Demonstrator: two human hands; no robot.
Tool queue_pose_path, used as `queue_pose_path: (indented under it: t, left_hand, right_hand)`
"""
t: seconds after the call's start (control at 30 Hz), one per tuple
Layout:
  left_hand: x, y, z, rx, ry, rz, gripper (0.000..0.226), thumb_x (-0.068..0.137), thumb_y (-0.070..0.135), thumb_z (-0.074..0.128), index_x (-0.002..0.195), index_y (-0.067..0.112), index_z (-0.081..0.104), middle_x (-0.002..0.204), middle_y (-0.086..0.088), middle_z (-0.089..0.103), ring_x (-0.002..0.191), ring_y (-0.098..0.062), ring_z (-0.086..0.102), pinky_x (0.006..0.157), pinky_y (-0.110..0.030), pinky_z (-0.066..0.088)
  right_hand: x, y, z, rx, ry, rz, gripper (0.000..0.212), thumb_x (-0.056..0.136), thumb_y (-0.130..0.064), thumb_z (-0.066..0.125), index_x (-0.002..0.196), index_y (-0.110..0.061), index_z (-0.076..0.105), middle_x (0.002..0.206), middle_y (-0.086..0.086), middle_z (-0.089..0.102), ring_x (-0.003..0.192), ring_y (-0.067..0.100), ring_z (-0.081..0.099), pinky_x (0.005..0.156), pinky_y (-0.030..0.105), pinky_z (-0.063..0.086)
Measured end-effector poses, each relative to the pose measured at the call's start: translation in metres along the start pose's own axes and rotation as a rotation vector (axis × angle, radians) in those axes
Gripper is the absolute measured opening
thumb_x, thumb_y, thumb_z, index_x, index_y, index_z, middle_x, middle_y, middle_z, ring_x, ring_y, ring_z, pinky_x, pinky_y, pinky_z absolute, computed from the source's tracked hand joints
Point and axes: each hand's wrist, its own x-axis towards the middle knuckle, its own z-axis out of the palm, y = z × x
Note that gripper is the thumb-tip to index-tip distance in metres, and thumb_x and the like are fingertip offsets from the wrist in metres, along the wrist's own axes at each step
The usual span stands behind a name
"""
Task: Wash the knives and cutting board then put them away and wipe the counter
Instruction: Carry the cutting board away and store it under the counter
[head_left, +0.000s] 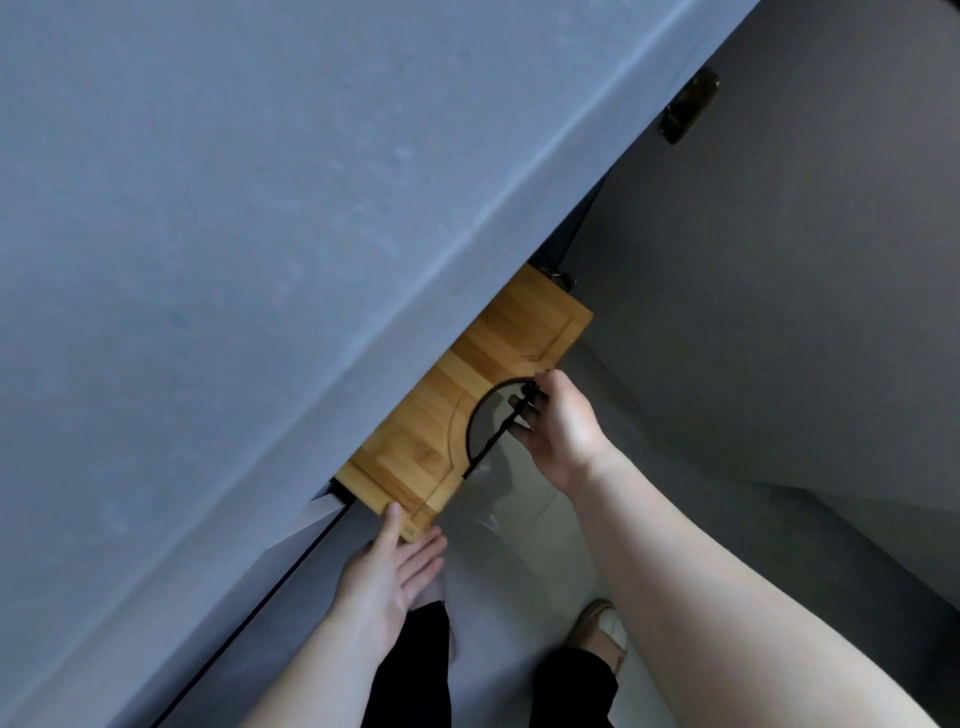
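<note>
The counter (260, 234) hides the cutting board's (467, 405) far part.

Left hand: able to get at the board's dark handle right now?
Probably not: the right hand grips the dark handle and blocks it. The left hand touches the cutting board at its near corner.

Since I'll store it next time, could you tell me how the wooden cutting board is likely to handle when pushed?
The cutting board looks stiff: it juts from under the counter without sagging. Probably solid and weighty: the right hand grips its cutout while the left hand steadies a corner.
</note>
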Motion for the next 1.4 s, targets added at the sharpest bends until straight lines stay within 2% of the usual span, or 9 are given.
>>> queue_pose_path:
  t: [0.33, 0.47, 0.6, 0.73, 0.87, 1.0, 1.17, 1.3, 1.4]
  left_hand:
    - [0.004, 0.039, 0.019, -0.266, 0.061, 0.142, 0.053, 0.1, 0.034, 0.021, 0.138, -0.001, 0.031, 0.141, -0.019, 0.041, 0.13, -0.028, 0.04, 0.094, -0.03, 0.035]
    - [-0.002, 0.044, 0.029, -0.306, -0.003, 0.18, 0.046, 0.101, 0.031, 0.019, 0.14, 0.01, 0.031, 0.138, -0.016, 0.044, 0.116, -0.028, 0.047, 0.093, -0.035, 0.035]
    - [-0.019, 0.042, 0.027, -0.197, -0.041, 0.171, 0.042, 0.1, 0.029, 0.027, 0.139, 0.016, 0.033, 0.129, -0.016, 0.05, 0.116, -0.03, 0.048, 0.094, -0.037, 0.035]
    - [-0.043, 0.028, 0.024, 0.104, -0.054, 0.192, 0.025, 0.098, 0.018, 0.035, 0.118, 0.018, 0.049, 0.102, -0.006, 0.062, 0.091, -0.023, 0.06, 0.076, -0.031, 0.045]
    - [-0.079, 0.018, 0.041, 0.503, -0.082, 0.368, 0.023, 0.094, 0.003, 0.043, 0.092, 0.02, 0.057, 0.084, -0.001, 0.065, 0.078, -0.014, 0.061, 0.07, -0.022, 0.047]
    - [-0.133, 0.029, 0.079, 0.799, -0.134, 0.668, 0.027, 0.091, 0.007, 0.049, 0.088, 0.033, 0.057, 0.089, 0.013, 0.064, 0.086, 0.003, 0.058, 0.066, -0.002, 0.045]
    - [-0.215, 0.053, 0.122, 1.107, -0.132, 1.075, 0.025, 0.092, 0.023, 0.05, 0.091, 0.048, 0.045, 0.098, 0.038, 0.042, 0.094, 0.007, 0.048, 0.08, -0.004, 0.037]
    - [-0.259, 0.075, 0.134, 1.193, -0.013, 1.422, 0.025, 0.09, 0.018, 0.052, 0.111, 0.03, 0.057, 0.117, 0.022, 0.044, 0.111, 0.002, 0.038, 0.09, -0.009, 0.027]
    - [-0.275, 0.099, 0.128, 1.312, 0.138, 1.579, 0.027, 0.087, 0.013, 0.051, 0.109, 0.006, 0.066, 0.118, -0.007, 0.061, 0.111, -0.022, 0.054, 0.094, -0.031, 0.033]
  right_hand:
    - [0.041, -0.011, 0.059, -0.108, -0.133, -0.063, 0.017, 0.09, -0.017, 0.037, 0.104, -0.014, 0.047, 0.08, 0.003, 0.049, 0.075, 0.018, 0.047, 0.075, 0.031, 0.042]
    - [0.049, -0.004, 0.079, -0.155, -0.229, -0.055, 0.042, 0.089, -0.023, 0.039, 0.13, -0.02, 0.041, 0.121, 0.009, 0.053, 0.106, 0.024, 0.049, 0.071, 0.029, 0.041]
    - [0.046, -0.002, 0.082, -0.194, -0.242, -0.105, 0.027, 0.091, -0.017, 0.035, 0.115, -0.029, 0.038, 0.108, 0.003, 0.05, 0.085, 0.015, 0.049, 0.062, 0.025, 0.035]
    - [0.019, -0.01, 0.054, -0.319, -0.184, -0.196, 0.042, 0.094, -0.011, 0.035, 0.136, -0.014, 0.038, 0.103, -0.001, 0.048, 0.086, 0.007, 0.047, 0.077, 0.021, 0.037]
    - [-0.033, -0.023, 0.005, -0.489, 0.009, -0.328, 0.047, 0.093, -0.004, 0.037, 0.14, -0.01, 0.037, 0.132, 0.009, 0.05, 0.076, 0.008, 0.052, 0.054, 0.006, 0.039]
    - [-0.096, -0.044, -0.062, -0.561, 0.215, -0.524, 0.047, 0.091, 0.001, 0.038, 0.136, -0.011, 0.043, 0.14, 0.005, 0.046, 0.127, 0.016, 0.044, 0.093, 0.011, 0.03]
    - [-0.18, -0.078, -0.134, -0.779, 0.566, -0.899, 0.042, 0.085, 0.001, 0.046, 0.126, -0.007, 0.055, 0.135, 0.009, 0.051, 0.13, 0.024, 0.04, 0.106, 0.023, 0.023]
    - [-0.225, -0.114, -0.175, -0.843, 0.922, -1.117, 0.045, 0.077, -0.012, 0.044, 0.118, 0.002, 0.06, 0.134, 0.025, 0.049, 0.128, 0.043, 0.039, 0.11, 0.038, 0.019]
    - [-0.245, -0.138, -0.199, -1.015, 0.944, -0.865, 0.053, 0.087, -0.009, 0.049, 0.139, -0.005, 0.038, 0.151, 0.016, 0.027, 0.142, 0.031, 0.016, 0.116, 0.039, 0.004]
